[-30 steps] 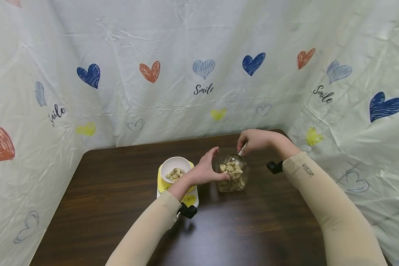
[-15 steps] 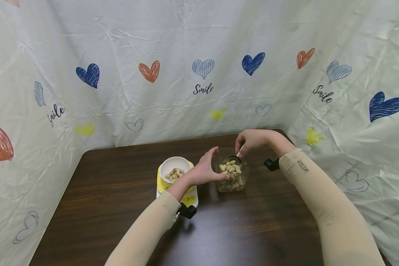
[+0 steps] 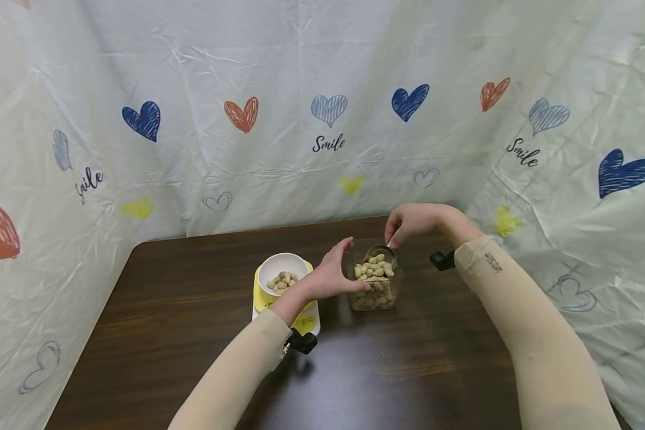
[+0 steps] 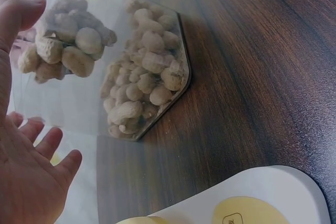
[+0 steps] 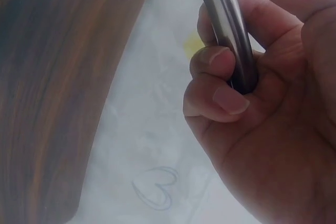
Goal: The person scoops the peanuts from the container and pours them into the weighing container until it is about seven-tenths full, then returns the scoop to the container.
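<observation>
My left hand grips a clear plastic container of unshelled peanuts, thumb on the near side and fingers round the left. With my right hand I hold a metal scoop by its handle, fingers curled round it in the right wrist view. The scoop's bowl is inside the container, heaped with peanuts. Through the wall in the left wrist view, that heap sits apart from the peanuts lower down. Left of the container, a white bowl with several peanuts stands on a yellow and white kitchen scale.
All this stands on a dark wooden table. A white curtain printed with hearts hangs behind the table and along its sides. My left forearm partly covers the scale.
The scoop shifts inside the container and is now heaped with peanuts, as my right hand rises slightly. My left hand stays where it was on the container.
</observation>
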Demonstrator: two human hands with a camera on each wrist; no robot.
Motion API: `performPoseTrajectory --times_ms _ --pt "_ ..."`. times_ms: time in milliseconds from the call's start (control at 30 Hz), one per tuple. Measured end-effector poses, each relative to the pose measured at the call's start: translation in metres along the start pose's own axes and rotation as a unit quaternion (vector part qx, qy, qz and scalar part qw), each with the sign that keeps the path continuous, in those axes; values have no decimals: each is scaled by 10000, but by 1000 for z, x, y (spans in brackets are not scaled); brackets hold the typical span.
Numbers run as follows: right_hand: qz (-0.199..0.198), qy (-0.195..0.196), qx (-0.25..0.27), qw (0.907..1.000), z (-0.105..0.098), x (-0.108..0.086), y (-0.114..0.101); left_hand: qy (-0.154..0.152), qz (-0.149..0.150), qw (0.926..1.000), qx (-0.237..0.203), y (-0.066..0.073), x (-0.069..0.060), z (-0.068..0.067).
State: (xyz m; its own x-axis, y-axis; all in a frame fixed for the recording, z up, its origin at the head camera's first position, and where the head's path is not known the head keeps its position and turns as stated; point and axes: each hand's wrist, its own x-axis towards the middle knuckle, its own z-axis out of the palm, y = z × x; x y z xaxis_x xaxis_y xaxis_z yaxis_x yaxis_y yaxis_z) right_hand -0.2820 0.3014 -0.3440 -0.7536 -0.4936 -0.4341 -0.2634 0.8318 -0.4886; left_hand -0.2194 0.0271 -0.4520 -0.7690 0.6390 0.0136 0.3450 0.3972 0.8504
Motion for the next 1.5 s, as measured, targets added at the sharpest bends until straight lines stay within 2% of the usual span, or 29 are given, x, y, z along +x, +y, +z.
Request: performPoseTrajectory --times_ms 267,700,1000,1500 --pt "-40 -157 327 9993 -5 4 5 47 21 9999 -102 -2 -1 2" --pt "-48 -312 202 9993 -5 11 7 116 95 9999 2 -4 2 3" --pt "-144 -274 396 9987 -5 3 6 124 95 9999 17 -3 2 2" --pt "59 -148 531 9985 -18 4 6 151 108 9998 -7 -3 2 2"
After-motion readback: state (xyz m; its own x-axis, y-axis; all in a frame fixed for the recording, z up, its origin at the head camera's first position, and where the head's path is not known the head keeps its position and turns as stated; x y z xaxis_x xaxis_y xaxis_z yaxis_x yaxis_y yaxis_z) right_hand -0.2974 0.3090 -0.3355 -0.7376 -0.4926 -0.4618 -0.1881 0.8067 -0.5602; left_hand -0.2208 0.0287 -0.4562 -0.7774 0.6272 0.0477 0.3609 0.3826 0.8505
